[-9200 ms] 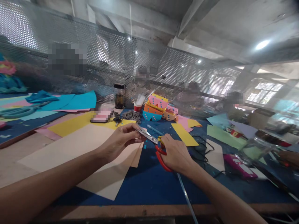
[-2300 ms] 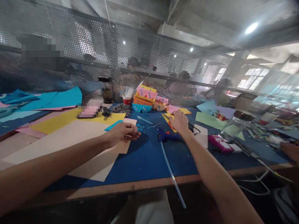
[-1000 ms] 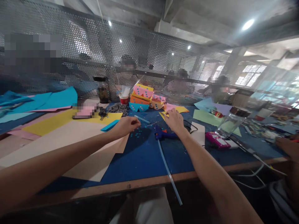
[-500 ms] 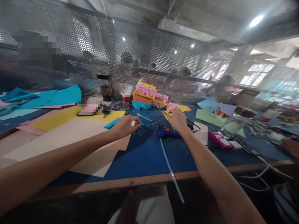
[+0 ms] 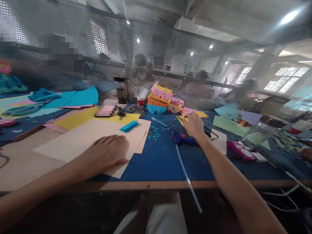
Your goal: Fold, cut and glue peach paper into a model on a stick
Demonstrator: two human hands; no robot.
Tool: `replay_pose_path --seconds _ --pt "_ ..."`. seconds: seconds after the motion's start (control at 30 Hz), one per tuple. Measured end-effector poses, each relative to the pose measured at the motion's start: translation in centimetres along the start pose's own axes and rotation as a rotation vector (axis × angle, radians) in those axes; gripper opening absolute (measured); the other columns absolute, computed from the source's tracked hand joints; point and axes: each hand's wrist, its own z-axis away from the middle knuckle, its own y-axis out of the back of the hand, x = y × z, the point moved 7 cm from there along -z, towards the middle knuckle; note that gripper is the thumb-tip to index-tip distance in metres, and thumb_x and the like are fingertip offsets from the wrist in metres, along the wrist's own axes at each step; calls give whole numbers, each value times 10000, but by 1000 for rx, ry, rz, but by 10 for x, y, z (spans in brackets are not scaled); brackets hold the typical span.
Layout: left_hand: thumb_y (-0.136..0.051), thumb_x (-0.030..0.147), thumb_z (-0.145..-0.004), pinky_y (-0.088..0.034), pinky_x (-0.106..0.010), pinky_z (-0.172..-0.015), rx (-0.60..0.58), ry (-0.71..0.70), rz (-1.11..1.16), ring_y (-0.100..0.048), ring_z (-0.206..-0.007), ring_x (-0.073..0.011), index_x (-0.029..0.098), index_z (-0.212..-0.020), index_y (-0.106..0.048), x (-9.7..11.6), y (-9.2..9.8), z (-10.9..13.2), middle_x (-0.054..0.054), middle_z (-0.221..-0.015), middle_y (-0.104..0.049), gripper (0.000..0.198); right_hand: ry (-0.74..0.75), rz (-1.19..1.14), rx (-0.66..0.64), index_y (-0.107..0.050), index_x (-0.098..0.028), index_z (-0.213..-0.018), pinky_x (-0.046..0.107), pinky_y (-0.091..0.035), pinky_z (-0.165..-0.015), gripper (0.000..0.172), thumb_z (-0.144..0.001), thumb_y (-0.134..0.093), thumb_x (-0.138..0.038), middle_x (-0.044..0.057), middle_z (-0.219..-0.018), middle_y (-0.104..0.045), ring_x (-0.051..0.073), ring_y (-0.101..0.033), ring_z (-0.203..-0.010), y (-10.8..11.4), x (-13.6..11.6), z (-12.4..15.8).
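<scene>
One blue counter [image 5: 158,165] carries a broad cream paper sheet [image 5: 70,143], on which the left hand [image 5: 109,152] rests palm down, fingers extended and holding nothing. The right hand [image 5: 194,125] bends over a yellow paper piece [image 5: 180,121]; whether its fingers grip anything cannot be told. Nearest that hand is the blue glue gun [image 5: 184,140], just nearer the body, long axis running rightward toward the wrist, its clear glue stick [image 5: 188,182] jutting past the counter's edge. Nearer the left fingers, just beyond them, a folded blue paper strip [image 5: 129,126] slants away rightward; tiny blue scraps [image 5: 156,136] lie between the hands.
</scene>
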Motion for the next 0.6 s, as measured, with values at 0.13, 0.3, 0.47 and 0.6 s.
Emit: replay_pose_path --seconds 0.13,0.3,0.47,0.6 --pt "-551 761 -947 -405 -528 -1217 -2 -9 17 -582 -1429 -358 301 -1465 -632 -8 -1 5 -88 -1547 -650 697 19 -16 -4 -750 -168 -1164 462 -512 -1036 241 -1022 -575 -254 164 -1272 -684 342 -624 -1242 2 -5 2" --pt "-434 548 -1078 -423 -529 -1172 -38 -128 15 -646 -1353 -308 381 -1236 -773 -8 3 0 -6 -1513 -683 409 73 -50 -33 -746 -182 -1144 415 -507 -1024 225 -1019 -568 -239 145 -1251 -697 300 -643 -1204 -1 -12 2" --pt "-593 712 -962 -272 -602 -1282 21 -131 -6 -621 -1383 -366 390 -1408 -687 -18 -4 8 -59 -1543 -660 558 94 -103 -102 -745 -186 -1150 355 -512 -947 240 -1014 -549 -219 116 -1191 -743 246 -690 -1059 6 -10 0" --pt "-596 758 -943 -305 -629 -1266 24 -138 37 -571 -1450 -381 413 -1508 -602 -24 -12 15 -45 -1584 -624 662 137 -161 -257 -781 -212 -1017 292 -506 -798 164 -985 -628 -262 48 -987 -790 205 -716 -887 18 -6 18"
